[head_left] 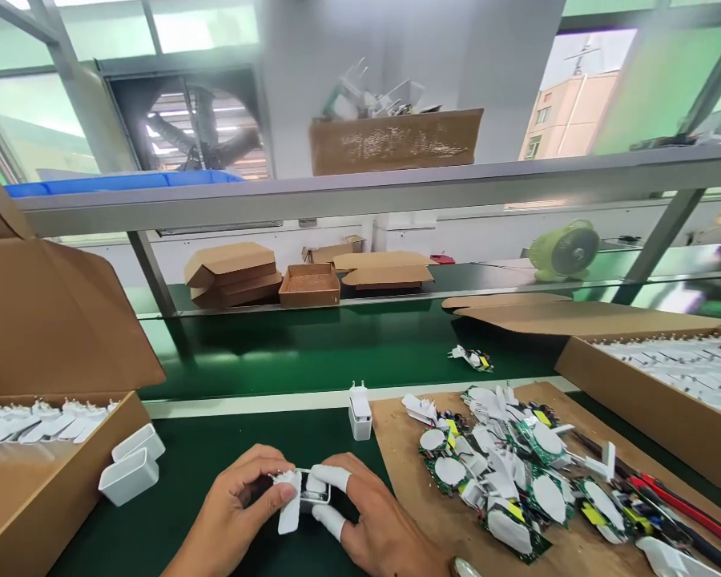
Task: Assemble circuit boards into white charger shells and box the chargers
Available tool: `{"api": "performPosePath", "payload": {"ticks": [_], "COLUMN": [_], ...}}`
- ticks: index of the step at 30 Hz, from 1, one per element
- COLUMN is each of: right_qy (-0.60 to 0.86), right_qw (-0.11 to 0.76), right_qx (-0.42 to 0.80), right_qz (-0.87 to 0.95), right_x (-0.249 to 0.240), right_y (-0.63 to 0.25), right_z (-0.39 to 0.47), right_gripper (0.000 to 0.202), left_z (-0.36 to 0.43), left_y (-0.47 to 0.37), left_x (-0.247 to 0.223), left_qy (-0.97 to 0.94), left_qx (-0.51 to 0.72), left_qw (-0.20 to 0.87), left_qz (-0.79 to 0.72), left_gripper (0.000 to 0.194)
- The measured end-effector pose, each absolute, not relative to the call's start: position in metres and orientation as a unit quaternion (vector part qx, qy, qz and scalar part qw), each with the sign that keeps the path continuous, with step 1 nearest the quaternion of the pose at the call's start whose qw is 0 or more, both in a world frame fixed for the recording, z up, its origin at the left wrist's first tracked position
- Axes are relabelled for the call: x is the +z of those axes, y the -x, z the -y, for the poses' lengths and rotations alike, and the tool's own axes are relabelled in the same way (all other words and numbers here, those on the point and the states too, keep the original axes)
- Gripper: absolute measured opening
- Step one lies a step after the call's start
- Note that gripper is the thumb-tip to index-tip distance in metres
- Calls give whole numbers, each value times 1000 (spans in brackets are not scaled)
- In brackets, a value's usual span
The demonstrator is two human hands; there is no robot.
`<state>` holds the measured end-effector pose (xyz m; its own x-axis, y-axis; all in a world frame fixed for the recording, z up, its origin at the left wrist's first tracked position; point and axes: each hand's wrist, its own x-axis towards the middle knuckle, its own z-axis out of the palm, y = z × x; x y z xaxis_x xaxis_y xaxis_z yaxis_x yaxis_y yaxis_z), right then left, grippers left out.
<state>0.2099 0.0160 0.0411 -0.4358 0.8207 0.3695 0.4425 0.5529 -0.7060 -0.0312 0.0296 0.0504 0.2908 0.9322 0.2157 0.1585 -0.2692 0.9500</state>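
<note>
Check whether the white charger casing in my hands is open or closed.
Open: the charger casing in the right hand shows parts inside its uncovered end.

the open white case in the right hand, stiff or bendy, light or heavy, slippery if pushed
The white case is probably stiff: its rim looks straight-sided between finger and thumb of the right hand. It is likely fairly light, being small with thin-looking walls. It may slip if pushed, since its surface looks smooth.
</note>
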Motion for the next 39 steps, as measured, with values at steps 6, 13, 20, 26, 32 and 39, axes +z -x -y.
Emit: {"api": "performPosePath", "payload": {"ticks": [6,13,20,26,32,39], "right_qy": [384,439,369,350,375,375], "right_qw": [332,332,210,218,200,276], "right_qx": [261,200,48,31,51,72], "right_qz": [821,810,904,911,904,882], "right_x": [46,43,39,44,45,64], "right_y": [-208,-208,-217,-215,-210,-208], "right_z": [-15,-10,-9,-12,-15,-13], "right_gripper": [24,48,30,22,49,43], "left_z": [-30,-30,-32,-27,-21,-24], "left_y": [22,17,3,-15,3,27], "left_x": [50,45,39,46,51,49], "left_qy": [-638,-624,-617,-653,-630,-581], "left_qx": [446,475,485,490,485,529], "left_qw": [429,410,326,293,364,357], "left_qz": [-459,-466,-526,-497,-486,-506], "left_gripper": [46,43,46,41,54,51]}}
